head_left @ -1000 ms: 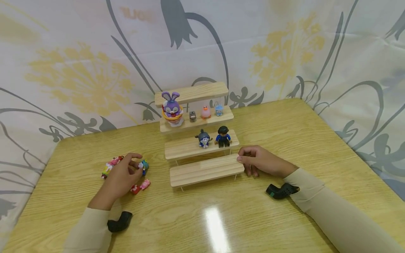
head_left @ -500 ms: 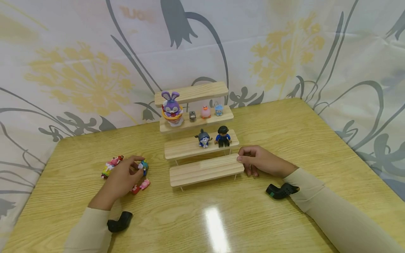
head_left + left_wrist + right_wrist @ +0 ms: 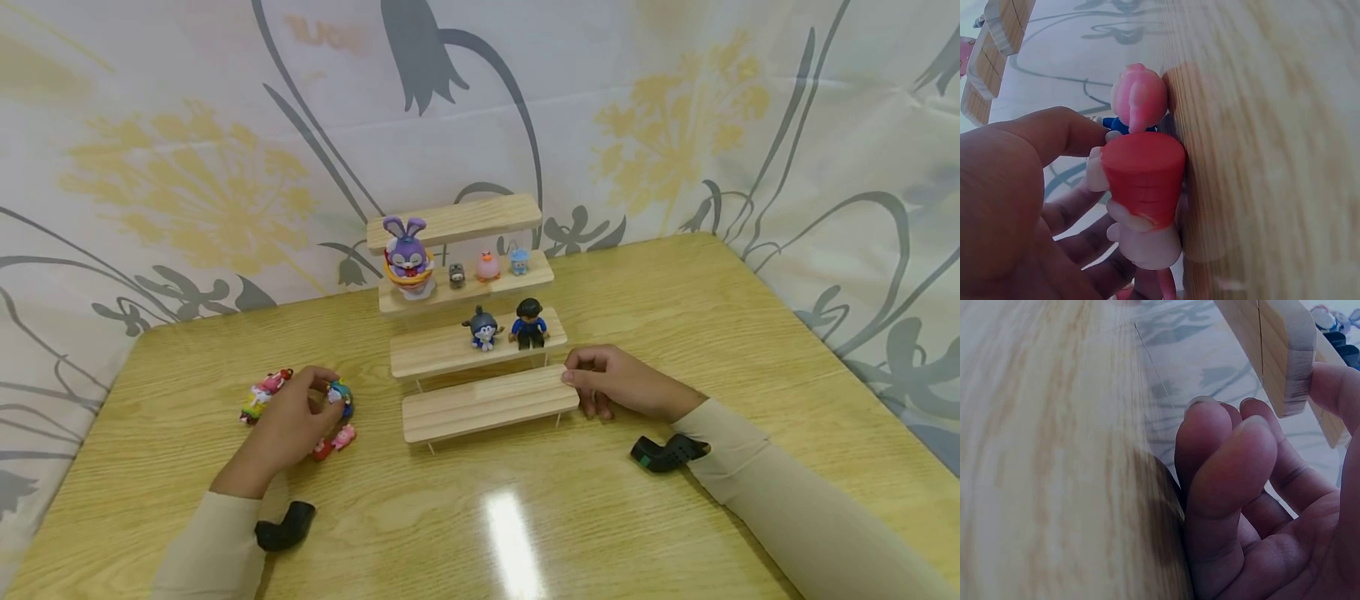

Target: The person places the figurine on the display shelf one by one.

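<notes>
My left hand is low over the table at the left, thumb and forefinger pinching a small blue figurine with a teal top. In the left wrist view, a pink figurine and a red-bodied figurine lie close by and mostly hide the blue one. At the right end of the wooden tiered shelf, my right hand holds the corner of the lowest board. Its thumb rests against the board's end in the right wrist view, with other fingers curled below.
More colourful toys lie just left of my left hand. On the upper tiers stand a purple rabbit figurine, a pink one, a blue-hatted one, a dark-haired figure and others. A patterned cloth hangs behind the table.
The left thumb and forefinger have shifted slightly around the blue figurine, which has turned a little. My right hand and the shelf stay in place.
</notes>
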{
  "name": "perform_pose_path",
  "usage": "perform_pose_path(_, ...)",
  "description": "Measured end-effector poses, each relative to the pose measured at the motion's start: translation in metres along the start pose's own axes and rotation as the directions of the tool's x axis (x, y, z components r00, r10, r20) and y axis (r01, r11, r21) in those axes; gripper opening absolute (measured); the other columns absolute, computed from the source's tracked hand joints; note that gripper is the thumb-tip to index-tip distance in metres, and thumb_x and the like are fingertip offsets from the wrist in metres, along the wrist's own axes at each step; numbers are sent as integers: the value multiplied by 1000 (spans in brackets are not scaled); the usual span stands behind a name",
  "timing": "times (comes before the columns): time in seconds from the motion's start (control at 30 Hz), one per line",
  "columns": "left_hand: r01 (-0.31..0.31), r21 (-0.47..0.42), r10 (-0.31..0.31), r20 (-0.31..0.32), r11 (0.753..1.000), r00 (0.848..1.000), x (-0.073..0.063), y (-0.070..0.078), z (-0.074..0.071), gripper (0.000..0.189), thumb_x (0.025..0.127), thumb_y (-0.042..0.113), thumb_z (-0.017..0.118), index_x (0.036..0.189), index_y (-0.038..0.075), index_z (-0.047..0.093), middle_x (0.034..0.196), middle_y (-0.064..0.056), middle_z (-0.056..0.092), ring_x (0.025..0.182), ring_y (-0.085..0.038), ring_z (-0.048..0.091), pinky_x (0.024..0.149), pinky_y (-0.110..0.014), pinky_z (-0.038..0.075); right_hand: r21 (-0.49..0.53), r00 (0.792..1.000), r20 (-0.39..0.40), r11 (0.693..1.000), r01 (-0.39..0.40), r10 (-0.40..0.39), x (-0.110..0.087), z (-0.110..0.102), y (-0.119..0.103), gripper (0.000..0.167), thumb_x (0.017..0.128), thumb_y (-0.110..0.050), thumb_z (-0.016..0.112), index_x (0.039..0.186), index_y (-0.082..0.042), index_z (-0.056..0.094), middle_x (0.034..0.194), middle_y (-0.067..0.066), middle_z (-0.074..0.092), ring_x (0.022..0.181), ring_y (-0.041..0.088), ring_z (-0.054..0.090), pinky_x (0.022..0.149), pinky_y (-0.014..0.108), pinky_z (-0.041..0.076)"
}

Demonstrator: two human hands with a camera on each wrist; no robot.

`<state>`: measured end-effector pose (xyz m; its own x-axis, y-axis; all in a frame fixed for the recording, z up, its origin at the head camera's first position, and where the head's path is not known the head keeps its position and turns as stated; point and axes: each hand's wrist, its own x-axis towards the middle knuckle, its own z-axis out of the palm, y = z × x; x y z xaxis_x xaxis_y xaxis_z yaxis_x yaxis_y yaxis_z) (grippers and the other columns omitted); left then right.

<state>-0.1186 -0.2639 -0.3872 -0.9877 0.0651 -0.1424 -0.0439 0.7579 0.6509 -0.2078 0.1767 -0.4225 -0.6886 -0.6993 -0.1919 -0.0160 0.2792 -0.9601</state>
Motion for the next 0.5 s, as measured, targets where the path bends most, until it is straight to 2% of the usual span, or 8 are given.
perform_pose_path(0.23,18,-15,-18,-4,1000,1000,-1,1,0,43,97,15,61,134,-1,46,126,-25,56,88,-22,61,61,-29,51,-7,1000,1,1000,-2,2,0,0,2,27,105,-30,52,102,-4,59,68,7,61,49,13,54,48,33,52)
perform_pose_path(0.5,23,-25,-23,-26,999,999,-1,3,-1,39,96,14,63,130,1,46,117,-20,58,94,-24,61,64,-26,51,0,1000,-3,1000,0,0,1,0,1,26,105,-29,53,102,-4,58,68,7,61,49,13,54,48,33,52)
